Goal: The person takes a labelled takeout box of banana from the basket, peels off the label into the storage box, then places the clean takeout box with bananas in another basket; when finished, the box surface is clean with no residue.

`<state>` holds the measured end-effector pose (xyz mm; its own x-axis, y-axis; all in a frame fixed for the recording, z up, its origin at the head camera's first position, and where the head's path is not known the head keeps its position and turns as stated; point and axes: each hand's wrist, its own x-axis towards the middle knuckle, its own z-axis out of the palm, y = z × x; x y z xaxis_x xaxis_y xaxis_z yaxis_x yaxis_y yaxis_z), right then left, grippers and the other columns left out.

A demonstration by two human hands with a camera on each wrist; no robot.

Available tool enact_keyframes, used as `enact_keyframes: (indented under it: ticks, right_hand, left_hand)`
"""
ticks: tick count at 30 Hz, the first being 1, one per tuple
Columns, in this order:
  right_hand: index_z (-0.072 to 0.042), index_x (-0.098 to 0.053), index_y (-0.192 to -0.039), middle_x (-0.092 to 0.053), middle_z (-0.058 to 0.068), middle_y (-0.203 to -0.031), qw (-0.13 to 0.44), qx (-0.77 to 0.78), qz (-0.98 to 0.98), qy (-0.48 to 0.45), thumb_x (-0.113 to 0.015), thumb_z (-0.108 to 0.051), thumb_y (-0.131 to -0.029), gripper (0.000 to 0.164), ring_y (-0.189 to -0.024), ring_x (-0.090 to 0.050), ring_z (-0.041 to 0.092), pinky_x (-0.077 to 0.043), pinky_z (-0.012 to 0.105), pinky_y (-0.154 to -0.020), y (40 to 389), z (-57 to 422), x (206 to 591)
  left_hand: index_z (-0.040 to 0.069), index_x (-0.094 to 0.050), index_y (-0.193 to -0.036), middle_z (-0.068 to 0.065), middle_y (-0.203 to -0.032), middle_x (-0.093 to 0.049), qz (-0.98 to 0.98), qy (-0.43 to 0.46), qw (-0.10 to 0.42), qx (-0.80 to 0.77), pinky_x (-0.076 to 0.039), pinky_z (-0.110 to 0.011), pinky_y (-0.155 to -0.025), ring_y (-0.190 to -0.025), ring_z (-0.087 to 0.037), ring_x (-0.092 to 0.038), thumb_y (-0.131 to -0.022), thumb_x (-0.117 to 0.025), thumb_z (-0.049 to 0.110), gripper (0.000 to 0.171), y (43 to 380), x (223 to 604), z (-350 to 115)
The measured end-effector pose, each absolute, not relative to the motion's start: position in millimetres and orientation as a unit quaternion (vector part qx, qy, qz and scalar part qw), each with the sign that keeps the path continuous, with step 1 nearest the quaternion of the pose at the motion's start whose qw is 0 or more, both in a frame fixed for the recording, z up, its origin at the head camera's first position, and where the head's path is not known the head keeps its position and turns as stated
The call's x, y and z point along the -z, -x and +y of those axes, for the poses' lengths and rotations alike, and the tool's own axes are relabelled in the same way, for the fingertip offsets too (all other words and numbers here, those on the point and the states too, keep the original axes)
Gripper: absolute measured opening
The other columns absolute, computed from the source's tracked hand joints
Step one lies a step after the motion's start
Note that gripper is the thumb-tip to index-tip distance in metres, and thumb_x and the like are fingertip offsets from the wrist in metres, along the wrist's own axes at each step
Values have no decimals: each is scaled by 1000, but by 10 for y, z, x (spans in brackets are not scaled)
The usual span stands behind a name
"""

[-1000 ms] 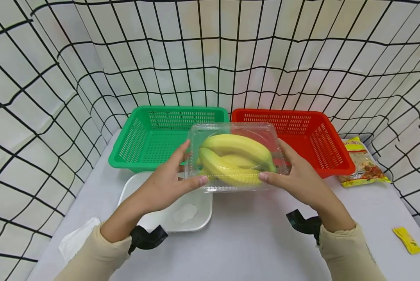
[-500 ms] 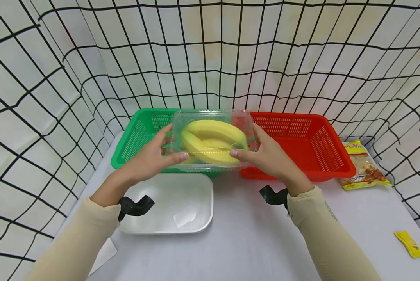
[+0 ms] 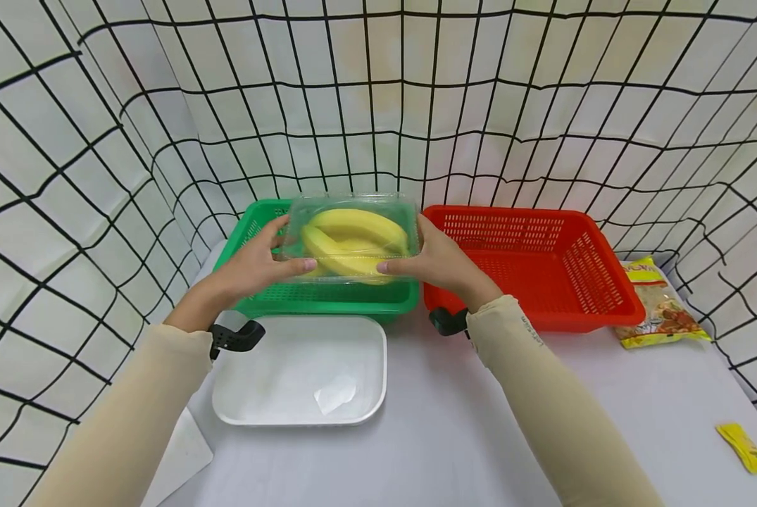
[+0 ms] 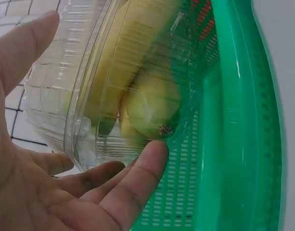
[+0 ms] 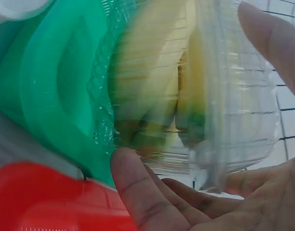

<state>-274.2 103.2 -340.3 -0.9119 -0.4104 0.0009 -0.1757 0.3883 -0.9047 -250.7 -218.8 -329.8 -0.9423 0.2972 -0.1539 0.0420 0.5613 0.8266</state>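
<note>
A clear plastic clamshell box (image 3: 355, 204) with yellow bananas (image 3: 359, 227) inside is held level over the green basket (image 3: 327, 308) in the head view. My left hand (image 3: 245, 266) grips its left end, thumb at the front of the lid and fingers around the side. At the other end my right hand (image 3: 444, 260) holds it the same way. The left wrist view shows fingertips (image 4: 154, 156) under the box's lower edge and the basket wall below. In the right wrist view, the box (image 5: 214, 120) is slightly blurred between thumb and fingers.
To the right stands a red basket (image 3: 581, 322), with a snack bag (image 3: 660, 303) beside it. A white tray (image 3: 289, 373) lies in front of the green basket. A yellow sachet (image 3: 743, 448) is at far right, a white sheet (image 3: 184, 454) at lower left. Black netting surrounds the table.
Both hands have carried the banana box left and away from me, from between the two baskets to over the green one.
</note>
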Motion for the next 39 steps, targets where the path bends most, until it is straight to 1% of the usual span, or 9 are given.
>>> enact_keyframes:
  ticks: [2,4,12,15,17,21,28,32,39]
  right_hand:
    - [-21,-43,-149,-62,1,-126,118,513,833,172,-89,-38,-82,83,-118,-56,23,-51,46,-102,2796,974,3430]
    - [-19,-44,-147,-62,2,-126,125,493,846,157,-89,-41,-82,82,-118,-55,24,-51,47,-102,2842,914,3450]
    - [-8,-31,-159,-54,8,-139,153,411,891,114,-86,-46,-82,102,-127,-49,26,-48,49,-108,2980,664,3501]
    - [-7,-25,-162,-50,10,-150,174,398,895,100,-86,-44,-83,107,-134,-46,28,-45,50,-112,3017,588,3528]
    - [-7,-17,-166,-43,10,-159,189,386,899,88,-86,-45,-83,114,-140,-42,28,-42,50,-116,3036,545,3548]
    - [-4,-11,-167,-35,11,-166,205,358,907,82,-85,-45,-85,118,-145,-40,30,-38,50,-119,3063,471,3569]
    - [1,-14,-164,-43,16,-160,212,325,918,85,-85,-46,-85,116,-139,-46,31,-41,49,-117,3080,377,3576]
    - [3,-16,-163,-45,18,-158,213,311,922,86,-84,-46,-86,114,-136,-49,31,-42,49,-116,3078,351,3598]
    - [4,-22,-160,-54,16,-140,216,299,926,84,-84,-46,-87,108,-120,-53,28,-47,47,-111,3087,324,3634]
  left_hand:
    - [22,10,-168,-23,-170,-16,872,-94,143,-458,-37,-67,-113,-151,-49,-29,-97,-73,46,112,2559,3338,-2232]
    - [22,9,-168,-22,-170,-18,873,-90,146,-456,-36,-67,-114,-151,-47,-29,-96,-73,47,112,2603,3374,-2274]
    - [20,12,-167,-26,-169,-17,883,-63,163,-436,-35,-67,-114,-148,-50,-32,-94,-74,51,117,2715,3488,-2412]
    - [18,12,-167,-28,-168,-16,893,-53,169,-414,-33,-69,-115,-148,-51,-30,-94,-74,53,119,2740,3526,-2437]
    - [16,12,-167,-30,-168,-15,899,-49,172,-399,-31,-70,-115,-149,-53,-27,-94,-74,54,119,2758,3556,-2452]
    - [13,12,-167,-33,-167,-15,905,-46,181,-383,-30,-71,-115,-151,-54,-23,-94,-74,53,119,2807,3620,-2476]
    - [8,11,-166,-36,-166,-16,907,-42,192,-372,-30,-71,-115,-150,-54,-24,-95,-74,51,119,2873,3707,-2519]
    - [7,11,-166,-37,-165,-17,907,-40,195,-370,-31,-70,-115,-148,-54,-28,-95,-75,49,119,2892,3743,-2531]
    - [4,13,-165,-40,-163,-16,906,-48,204,-369,-32,-70,-114,-148,-56,-27,-96,-75,46,119,2915,3789,-2550]
